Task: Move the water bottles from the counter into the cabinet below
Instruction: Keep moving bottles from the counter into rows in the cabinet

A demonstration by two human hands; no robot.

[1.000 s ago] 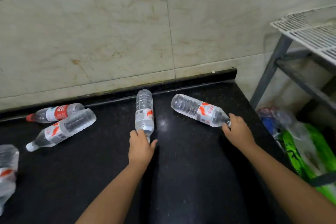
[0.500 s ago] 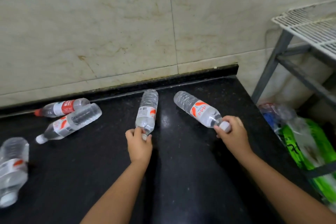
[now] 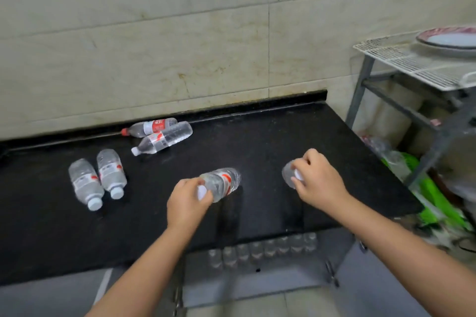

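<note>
Black stone is forming the bench [image 3: 283,136], and both hands are gripping water bottles by the cap end above it. The left hand [image 3: 186,204] is holding a clear bottle [image 3: 221,183] with a red-and-white label, its fingers [image 3: 190,185] curling around the white cap and neck while the body is pointing away toward the wall. The right hand [image 3: 318,183] is clenching a second bottle [image 3: 288,176], mostly hidden behind the fist, with only a bit of clear plastic and white cap peeking out.

Four more bottles are lying on the bench. A pair [image 3: 99,179] is resting side by side at the left, caps toward the camera. Near the back edge a red-capped bottle [image 3: 150,127] is lying along the wall, just beside a white-capped one [image 3: 163,138] that is sitting at a slant.

Below the front edge, the cabinet [image 3: 257,280] is standing open, and a row of bottles [image 3: 262,249] is standing upright inside. At the right, a wire rack [image 3: 401,62] is carrying a plate [image 3: 448,40].
</note>
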